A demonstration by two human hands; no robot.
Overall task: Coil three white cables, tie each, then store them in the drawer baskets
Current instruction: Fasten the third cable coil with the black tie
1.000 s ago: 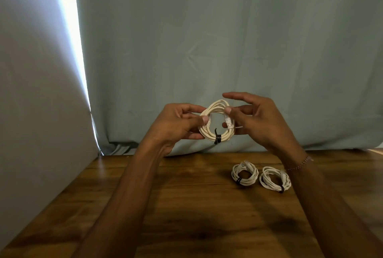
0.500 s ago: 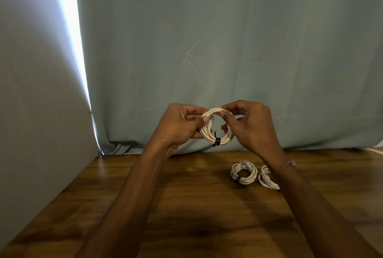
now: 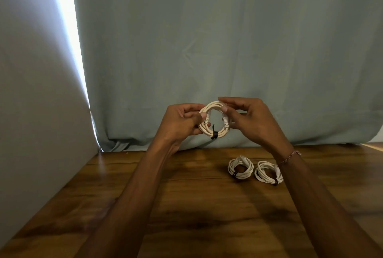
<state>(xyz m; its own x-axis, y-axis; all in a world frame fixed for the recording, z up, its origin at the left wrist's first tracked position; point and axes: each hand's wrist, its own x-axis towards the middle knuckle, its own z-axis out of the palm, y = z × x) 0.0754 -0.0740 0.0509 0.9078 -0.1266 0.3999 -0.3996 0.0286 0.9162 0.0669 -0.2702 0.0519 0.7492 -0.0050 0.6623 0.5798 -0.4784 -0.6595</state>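
A coiled white cable with a black tie at its bottom is held upright in the air above the wooden table. My left hand pinches its left side between thumb and fingers. My right hand pinches its upper right side. Two more coiled white cables lie flat on the table at the right, each with a black tie: one nearer the middle, the other partly hidden behind my right wrist.
A pale blue-grey curtain hangs behind the table's far edge. A grey panel stands at the left, with a bright slit of light between it and the curtain. No drawer or basket is in view.
My right hand's fingers curled round the coil's top, then loosened a little. The coil has stayed in the air between both hands. The two coils on the table have not moved.
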